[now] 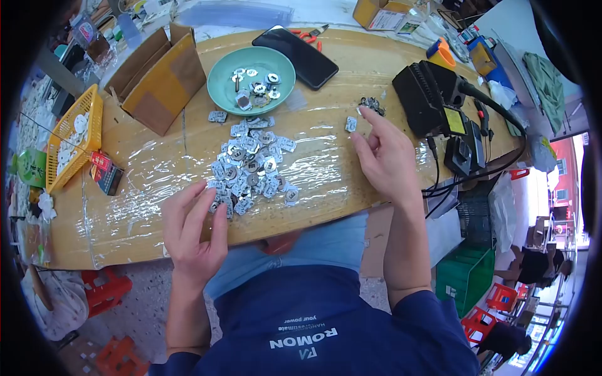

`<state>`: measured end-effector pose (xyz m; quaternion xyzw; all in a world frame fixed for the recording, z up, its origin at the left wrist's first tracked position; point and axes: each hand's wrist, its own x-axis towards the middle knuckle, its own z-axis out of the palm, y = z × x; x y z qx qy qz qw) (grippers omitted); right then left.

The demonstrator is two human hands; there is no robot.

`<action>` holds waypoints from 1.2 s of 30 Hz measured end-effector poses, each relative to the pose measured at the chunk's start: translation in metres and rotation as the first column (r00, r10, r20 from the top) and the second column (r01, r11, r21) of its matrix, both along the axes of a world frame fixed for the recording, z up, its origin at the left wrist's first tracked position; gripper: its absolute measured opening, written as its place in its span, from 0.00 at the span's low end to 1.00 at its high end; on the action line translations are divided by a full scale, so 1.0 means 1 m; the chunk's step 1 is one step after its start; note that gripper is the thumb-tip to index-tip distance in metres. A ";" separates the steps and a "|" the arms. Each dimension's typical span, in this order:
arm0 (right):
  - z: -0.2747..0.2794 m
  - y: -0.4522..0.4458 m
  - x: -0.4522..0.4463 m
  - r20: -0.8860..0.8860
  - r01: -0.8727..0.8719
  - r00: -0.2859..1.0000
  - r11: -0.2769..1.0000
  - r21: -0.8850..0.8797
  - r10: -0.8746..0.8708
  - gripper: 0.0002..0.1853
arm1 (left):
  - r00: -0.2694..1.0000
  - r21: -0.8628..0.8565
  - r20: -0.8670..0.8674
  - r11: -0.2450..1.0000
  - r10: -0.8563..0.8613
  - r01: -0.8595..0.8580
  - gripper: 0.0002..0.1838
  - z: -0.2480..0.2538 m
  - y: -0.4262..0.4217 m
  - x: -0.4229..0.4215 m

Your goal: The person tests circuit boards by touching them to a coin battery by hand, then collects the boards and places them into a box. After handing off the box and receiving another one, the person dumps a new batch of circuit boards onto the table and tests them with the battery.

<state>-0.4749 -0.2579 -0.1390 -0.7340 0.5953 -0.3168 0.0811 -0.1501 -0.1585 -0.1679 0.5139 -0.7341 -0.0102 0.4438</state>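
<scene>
A loose pile of small grey-white square parts (251, 166), some with round metal faces, lies on the table in front of me. At its lower left edge is my left hand (195, 229), fingers apart; whether a fingertip touches a piece I cannot tell. Further right, my right hand (390, 156) has its thumb and index finger spread. A single grey-white part (351, 123) lies by that thumb. Just beyond the index fingertip sits a small heap of dark metal bits (372, 104). A green bowl (216, 88) holding several round metal parts stands behind the pile.
A black phone (298, 57) lies against the bowl, with red-handled pliers (308, 36) behind it. To the left are an open cardboard box (160, 81) and a yellow basket (94, 119). At right, a black device (426, 94) with a thick cable stands near an orange tape roll (443, 54).
</scene>
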 end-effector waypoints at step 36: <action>-0.024 0.089 0.064 0.323 -0.616 0.679 0.751 -0.239 0.659 0.29 | 0.233 0.276 -0.961 0.553 0.149 0.786 0.17 -0.011 0.058 -0.046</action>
